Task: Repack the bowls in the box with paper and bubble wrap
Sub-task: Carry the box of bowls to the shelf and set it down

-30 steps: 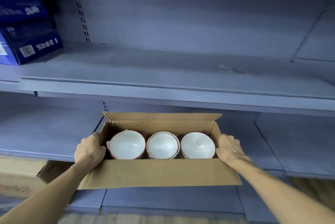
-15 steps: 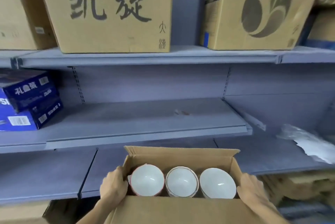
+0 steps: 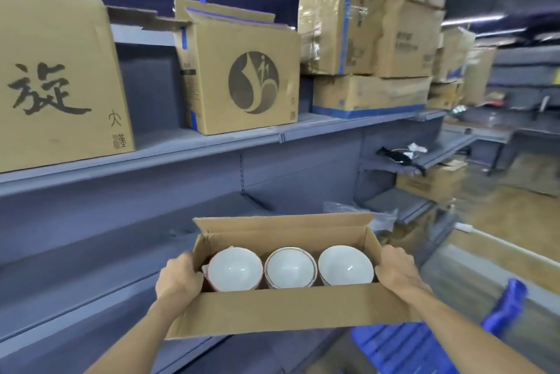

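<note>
Box (image 3: 281, 310) long axis left-right, 3 bowls (image 3: 290, 267) upright, hands (image 3: 178, 278) gripping ends

We see open room above the bowls (image 3: 289, 267); the box (image 3: 291, 310) walls hem them in. The shelf (image 3: 91, 252) leftward lies bare.

Open brown cardboard box (image 3: 291, 310), flaps up; three white bowls (image 3: 289, 267) upright side by side inside.

Both arms reach forward; the left hand (image 3: 178, 278) and right hand (image 3: 397, 270) grip opposite ends, fingertips apparently curled inside.
</note>
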Available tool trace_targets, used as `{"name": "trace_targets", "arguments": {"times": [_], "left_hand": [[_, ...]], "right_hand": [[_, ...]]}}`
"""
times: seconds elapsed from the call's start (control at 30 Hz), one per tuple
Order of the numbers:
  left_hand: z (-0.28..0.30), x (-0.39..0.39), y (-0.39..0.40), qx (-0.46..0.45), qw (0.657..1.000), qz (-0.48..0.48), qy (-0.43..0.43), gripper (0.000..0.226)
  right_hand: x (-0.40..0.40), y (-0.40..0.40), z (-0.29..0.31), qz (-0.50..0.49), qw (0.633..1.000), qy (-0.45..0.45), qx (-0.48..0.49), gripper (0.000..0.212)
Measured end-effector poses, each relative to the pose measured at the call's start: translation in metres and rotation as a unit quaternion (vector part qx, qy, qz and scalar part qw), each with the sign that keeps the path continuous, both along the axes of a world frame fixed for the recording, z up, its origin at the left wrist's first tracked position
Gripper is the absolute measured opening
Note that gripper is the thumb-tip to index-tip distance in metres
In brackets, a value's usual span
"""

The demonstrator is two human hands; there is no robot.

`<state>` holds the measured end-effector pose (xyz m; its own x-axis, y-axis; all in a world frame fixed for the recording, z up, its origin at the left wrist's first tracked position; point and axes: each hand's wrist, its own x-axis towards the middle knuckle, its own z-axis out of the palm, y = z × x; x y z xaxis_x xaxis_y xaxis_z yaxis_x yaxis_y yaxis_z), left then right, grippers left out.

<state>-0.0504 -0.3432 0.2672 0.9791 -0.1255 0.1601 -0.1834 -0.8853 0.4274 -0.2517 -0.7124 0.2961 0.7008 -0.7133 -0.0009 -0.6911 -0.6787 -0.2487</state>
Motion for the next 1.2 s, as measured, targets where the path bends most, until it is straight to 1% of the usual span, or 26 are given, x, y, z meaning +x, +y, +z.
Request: {"name": "trace_targets", "arguments": {"times": [0.1,0.2,0.23,0.3,0.37,0.47,0.57,0.6,0.7,0.77,0.83,1.0,1.07,1.17,1.2], "left_hand": [[0.014,0.001,-0.056,-0.006,0.999,-0.036,0.001,0.028],[0.022,0.007,-0.119,-0.016,0.998,-0.066,0.006,0.027],[0.024,0.01,-0.14,-0.016,0.997,-0.073,0.005,0.027],[0.024,0.013,-0.183,-0.018,0.996,-0.083,0.01,0.026],[0.022,0.015,-0.222,-0.021,0.995,-0.093,0.017,0.025],[0.02,0.021,-0.272,-0.024,0.994,-0.104,0.02,0.025],[0.02,0.032,-0.315,-0.037,0.993,-0.112,0.021,0.024],[0.018,0.038,-0.329,-0.04,0.992,-0.117,0.017,0.025],[0.014,0.057,-0.369,-0.045,0.991,-0.123,0.012,0.027],[0.008,0.073,-0.393,-0.048,0.992,-0.116,0.02,0.024],[0.002,0.093,-0.417,-0.054,0.992,-0.112,0.032,0.02],[-0.012,0.154,-0.473,-0.057,0.992,-0.102,0.04,0.014],[-0.018,0.182,-0.494,-0.063,0.993,-0.097,0.036,0.013],[-0.024,0.223,-0.522,-0.066,0.994,-0.077,0.035,0.017],[-0.025,0.234,-0.528,-0.067,0.995,-0.063,0.038,0.018]], "right_hand": [[-0.02,-0.041,0.015,-0.035,0.999,-0.004,-0.005,0.029],[-0.036,-0.088,0.02,-0.055,0.998,0.0,-0.013,0.017],[-0.04,-0.106,0.02,-0.064,0.998,-0.003,-0.012,0.016],[-0.046,-0.144,0.02,-0.079,0.997,-0.011,-0.013,0.026],[-0.05,-0.18,0.021,-0.086,0.996,-0.009,-0.024,0.029],[-0.05,-0.226,0.026,-0.094,0.995,-0.01,-0.03,0.023],[-0.043,-0.266,0.027,-0.102,0.994,-0.013,-0.042,0.01],[-0.039,-0.279,0.027,-0.105,0.994,-0.013,-0.043,0.009],[-0.019,-0.318,0.024,-0.112,0.993,-0.005,-0.047,0.019],[-0.002,-0.34,0.022,-0.106,0.993,-0.004,-0.048,0.016],[0.017,-0.361,0.018,-0.104,0.993,0.0,-0.046,0.007],[0.079,-0.414,0.009,-0.104,0.993,0.007,-0.053,0.008],[0.111,-0.441,0.003,-0.103,0.994,0.003,-0.045,0.014],[0.165,-0.479,-0.001,-0.081,0.995,-0.005,-0.055,0.007],[0.182,-0.488,-0.004,-0.071,0.996,-0.009,-0.059,0.008]]}}
